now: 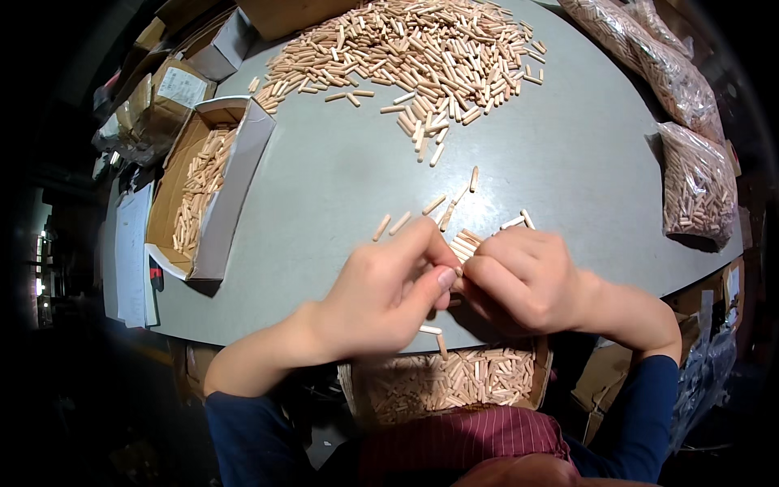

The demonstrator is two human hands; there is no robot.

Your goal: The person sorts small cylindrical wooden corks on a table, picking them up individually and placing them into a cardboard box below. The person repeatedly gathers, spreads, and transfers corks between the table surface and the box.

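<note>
Close together over the near part of the table, both my hands work with short wooden dowels. My left hand (381, 288) is closed in a pinch, thumb against forefinger, on what looks like the tip of a wooden dowel (458, 273). Touching it there, my right hand (527, 280) has its fingers curled in; what they hold is hidden. A few dowels (464, 243) lie side by side just beyond the right fingers, partly covered by them. Several loose dowels (434, 204) are scattered on the table beyond my hands.
A big heap of dowels (422, 57) spreads over the far side of the grey table (324, 178). An open cardboard box (251, 146) with dowels stands at left, a box of dowels (479, 377) below the near edge. Clear bags of dowels (698, 187) lie at right.
</note>
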